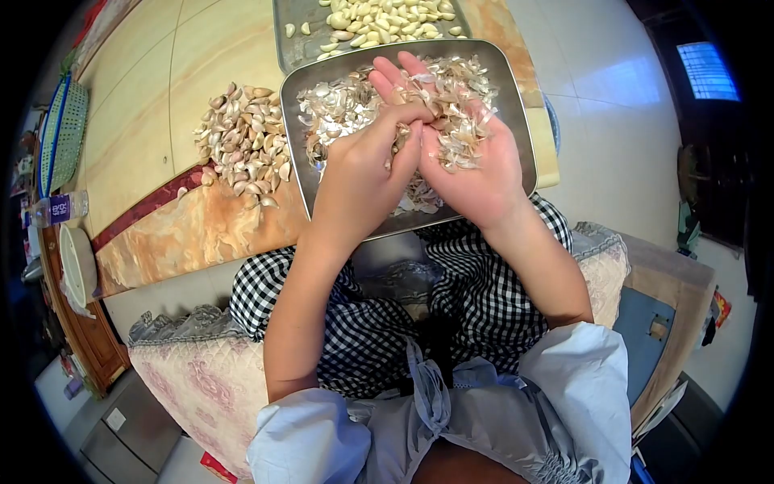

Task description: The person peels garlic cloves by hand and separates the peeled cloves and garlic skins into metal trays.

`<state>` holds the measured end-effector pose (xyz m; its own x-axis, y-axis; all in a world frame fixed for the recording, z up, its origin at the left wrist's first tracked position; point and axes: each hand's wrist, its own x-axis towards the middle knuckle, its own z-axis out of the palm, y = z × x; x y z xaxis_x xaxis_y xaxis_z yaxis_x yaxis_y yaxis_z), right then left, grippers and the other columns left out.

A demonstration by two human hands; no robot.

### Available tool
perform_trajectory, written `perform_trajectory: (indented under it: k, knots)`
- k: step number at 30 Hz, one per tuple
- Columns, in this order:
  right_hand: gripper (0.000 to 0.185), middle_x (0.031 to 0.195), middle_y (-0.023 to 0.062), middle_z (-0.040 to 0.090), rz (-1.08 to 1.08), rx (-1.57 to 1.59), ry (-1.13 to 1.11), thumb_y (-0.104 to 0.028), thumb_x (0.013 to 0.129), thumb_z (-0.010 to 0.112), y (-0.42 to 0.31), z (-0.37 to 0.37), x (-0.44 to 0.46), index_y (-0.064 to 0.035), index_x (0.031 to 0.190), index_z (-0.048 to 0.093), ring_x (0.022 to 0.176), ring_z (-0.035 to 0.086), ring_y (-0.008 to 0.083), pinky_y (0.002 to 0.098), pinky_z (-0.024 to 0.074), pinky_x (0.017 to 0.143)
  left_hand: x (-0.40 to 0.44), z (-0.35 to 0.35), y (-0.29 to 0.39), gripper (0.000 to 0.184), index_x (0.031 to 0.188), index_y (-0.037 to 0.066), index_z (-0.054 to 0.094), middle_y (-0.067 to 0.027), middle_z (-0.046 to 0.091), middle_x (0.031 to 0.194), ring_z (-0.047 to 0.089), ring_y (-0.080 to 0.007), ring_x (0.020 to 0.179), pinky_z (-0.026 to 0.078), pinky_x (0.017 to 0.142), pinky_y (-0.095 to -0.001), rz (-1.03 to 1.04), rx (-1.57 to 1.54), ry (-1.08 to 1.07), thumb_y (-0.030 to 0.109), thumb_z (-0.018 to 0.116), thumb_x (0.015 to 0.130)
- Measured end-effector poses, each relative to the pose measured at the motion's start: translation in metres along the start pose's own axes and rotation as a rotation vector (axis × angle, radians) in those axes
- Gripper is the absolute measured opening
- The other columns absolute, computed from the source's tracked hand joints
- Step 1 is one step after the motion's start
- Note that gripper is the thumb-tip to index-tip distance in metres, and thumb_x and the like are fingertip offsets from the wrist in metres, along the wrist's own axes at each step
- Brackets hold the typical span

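We hold our right hand [484,181] palm up over the near metal tray [518,149], its fingers released and spread out, with loose garlic skins [459,141] lying across the palm. Our left hand [363,165] reaches in beside it, fingers curled and the thumb bent toward them, touching the right hand; we cannot tell whether they grasp a clove or skin. Beneath both hands, the tray holds a thick layer of papery peelings [334,113] and overhangs the near edge of the desk [218,48]. Just beyond it, we see the far tray [297,52] bearing peeled cloves [387,22]. Unpeeled cloves [246,137] form a pile directly on the desk, just left of the near tray.
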<state>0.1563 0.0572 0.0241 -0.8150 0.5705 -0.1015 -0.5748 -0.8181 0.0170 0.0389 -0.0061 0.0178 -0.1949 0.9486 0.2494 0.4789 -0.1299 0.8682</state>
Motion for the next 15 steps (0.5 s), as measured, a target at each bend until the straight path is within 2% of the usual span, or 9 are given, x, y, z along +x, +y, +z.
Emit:
perform_trajectory:
  k: [2,4,6,8,15]
  knots:
    - [0.047,0.137,0.0116,0.029,-0.013,-0.012,0.019,-0.011,0.087,0.017,0.002,0.002,0.001,0.0005,0.132,0.026,0.129,0.024,0.0178,0.0235,0.0257,0.1,0.0,0.004,-0.006,0.024,0.102,0.005,0.053,-0.0169,0.061,0.075,0.062,-0.0271,0.061,0.047,0.052,-0.0324,0.117,0.022,0.031,0.006,0.056,0.078]
    - [0.047,0.137,0.0115,0.03,-0.026,-0.026,0.038,-0.011,0.088,0.017,0.003,0.0,0.001,0.0003,0.132,0.026,0.129,0.024,0.0174,0.0226,0.0256,0.1,-0.001,0.002,-0.003,0.022,0.103,0.006,0.054,-0.0146,0.062,0.079,0.062,-0.024,0.061,0.047,0.053,-0.0301,0.088,0.068,-0.003,0.007,0.055,0.08]
    - [0.048,0.138,0.0207,0.021,-0.075,-0.095,-0.077,-0.003,0.085,0.016,0.003,-0.006,0.001,0.0077,0.132,0.017,0.131,0.017,0.025,0.0301,0.0161,0.107,-0.002,0.001,-0.002,0.021,0.103,0.006,0.055,-0.0123,0.063,0.082,0.062,-0.0209,0.061,0.047,0.055,-0.0279,0.058,0.114,-0.036,0.008,0.053,0.082]
    - [0.046,0.137,0.021,0.022,-0.078,-0.08,-0.049,-0.006,0.087,0.016,0.004,-0.009,0.004,0.0077,0.131,0.018,0.13,0.018,0.0257,0.0313,0.017,0.107,-0.002,0.002,-0.005,0.022,0.104,0.008,0.054,-0.013,0.062,0.083,0.061,-0.026,0.063,0.048,0.056,-0.0311,0.104,0.186,-0.065,0.01,0.053,0.082]
    - [0.045,0.136,0.0215,0.023,-0.121,-0.133,0.034,-0.014,0.091,0.016,0.01,-0.012,0.007,0.0075,0.131,0.02,0.129,0.022,0.027,0.0349,0.0203,0.107,-0.001,0.0,-0.009,0.023,0.103,0.005,0.054,-0.0152,0.062,0.08,0.06,-0.0296,0.064,0.048,0.055,-0.0346,0.211,0.345,-0.144,0.012,0.056,0.082]
